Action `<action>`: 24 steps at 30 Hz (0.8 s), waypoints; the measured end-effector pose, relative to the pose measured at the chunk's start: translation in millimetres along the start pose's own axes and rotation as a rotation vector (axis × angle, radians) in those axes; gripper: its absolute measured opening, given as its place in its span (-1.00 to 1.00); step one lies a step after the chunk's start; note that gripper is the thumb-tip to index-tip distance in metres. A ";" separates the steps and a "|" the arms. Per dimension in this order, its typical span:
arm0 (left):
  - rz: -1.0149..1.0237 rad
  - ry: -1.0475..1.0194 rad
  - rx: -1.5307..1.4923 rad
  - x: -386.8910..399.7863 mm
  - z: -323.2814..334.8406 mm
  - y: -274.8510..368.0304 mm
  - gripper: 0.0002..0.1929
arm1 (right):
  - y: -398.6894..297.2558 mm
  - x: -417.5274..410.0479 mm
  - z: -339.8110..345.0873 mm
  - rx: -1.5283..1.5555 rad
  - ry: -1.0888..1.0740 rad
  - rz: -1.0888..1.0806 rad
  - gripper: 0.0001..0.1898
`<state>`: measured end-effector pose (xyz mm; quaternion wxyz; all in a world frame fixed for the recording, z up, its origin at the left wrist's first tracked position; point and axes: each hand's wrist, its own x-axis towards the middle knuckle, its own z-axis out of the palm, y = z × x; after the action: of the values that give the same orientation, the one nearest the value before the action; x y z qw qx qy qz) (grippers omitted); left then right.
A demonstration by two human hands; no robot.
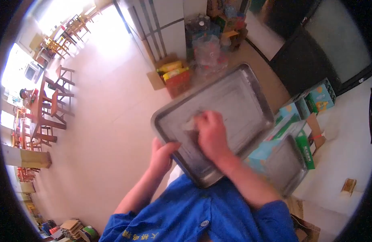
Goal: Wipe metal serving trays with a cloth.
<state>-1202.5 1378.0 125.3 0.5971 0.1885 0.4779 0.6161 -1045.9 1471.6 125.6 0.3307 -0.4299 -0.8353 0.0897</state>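
Observation:
A rectangular metal tray with a raised rim is tilted in front of my body. My left hand grips its left edge, the thumb lying over the rim. Inside the tray, my right hand is closed on a small pale wad, blurred and probably a cloth, against the tray's flat bottom. Faint streaks mark the metal around it. A second metal tray stands at the right, below my right forearm's outer side, beside light blue cartons.
An open carton with yellow bottles stands on the floor beyond the tray. Plastic bags and boxes are piled behind it. Cartons line the right wall. Wooden tables and stools are far left, where a person sits.

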 end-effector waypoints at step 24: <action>0.036 0.046 0.215 -1.9 -9.6 -8.1 -0.78 | -43.3 7.4 13.5 0.328 -0.208 -0.139 -0.91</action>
<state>-1205.3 1371.4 114.8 0.5512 0.2457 0.5515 0.5759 -1086.1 1452.6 137.6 0.3138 -0.3001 -0.8668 0.2452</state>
